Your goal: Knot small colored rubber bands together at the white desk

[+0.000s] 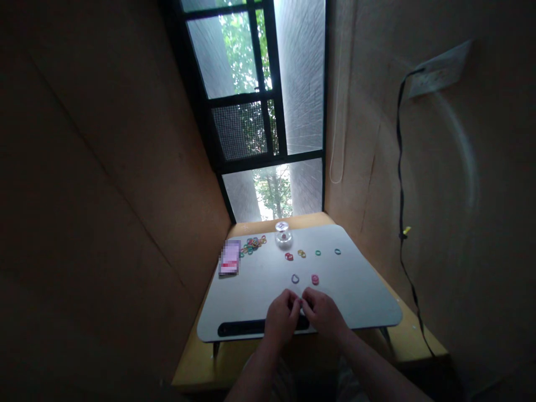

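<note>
My left hand and my right hand meet over the near edge of the white lap table. Both are closed, thumbs and fingers pinched together at nearly one spot. A tiny reddish bit shows between the fingertips, too small to name. Just beyond my hands lie a pale purple ring and a pink ring bunch, like small hair ties. Farther back, a row holds red rings, yellow rings, a green ring and a teal ring.
A mixed heap of coloured rings lies at the back left, beside a blurred pink-and-white packet or phone. A clear lidded jar stands at the back. The tabletop has a black slot. A black cord hangs along the right wall.
</note>
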A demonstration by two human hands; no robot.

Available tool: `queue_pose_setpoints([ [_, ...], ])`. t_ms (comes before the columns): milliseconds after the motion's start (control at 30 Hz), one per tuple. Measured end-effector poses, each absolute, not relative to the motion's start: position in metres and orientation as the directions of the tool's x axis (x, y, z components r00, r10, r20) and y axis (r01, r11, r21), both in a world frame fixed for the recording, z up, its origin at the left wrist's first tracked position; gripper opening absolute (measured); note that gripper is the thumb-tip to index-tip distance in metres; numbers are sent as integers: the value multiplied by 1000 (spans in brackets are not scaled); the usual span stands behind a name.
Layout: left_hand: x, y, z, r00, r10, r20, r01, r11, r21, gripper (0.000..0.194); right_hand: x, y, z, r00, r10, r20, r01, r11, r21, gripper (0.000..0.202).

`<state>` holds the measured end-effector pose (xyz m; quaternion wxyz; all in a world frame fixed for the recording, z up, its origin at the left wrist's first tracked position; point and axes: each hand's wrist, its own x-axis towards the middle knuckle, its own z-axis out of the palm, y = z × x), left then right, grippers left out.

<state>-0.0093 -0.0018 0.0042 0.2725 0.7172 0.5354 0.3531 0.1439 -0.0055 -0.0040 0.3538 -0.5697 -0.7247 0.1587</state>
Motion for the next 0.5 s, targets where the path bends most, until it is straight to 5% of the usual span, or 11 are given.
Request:
queue_pose_setpoints([
  [500, -10, -3, 3, 192, 956, 223, 570, -293, 768, 19, 144, -5, -4, -103, 933, 346, 710, 312, -631, 16],
])
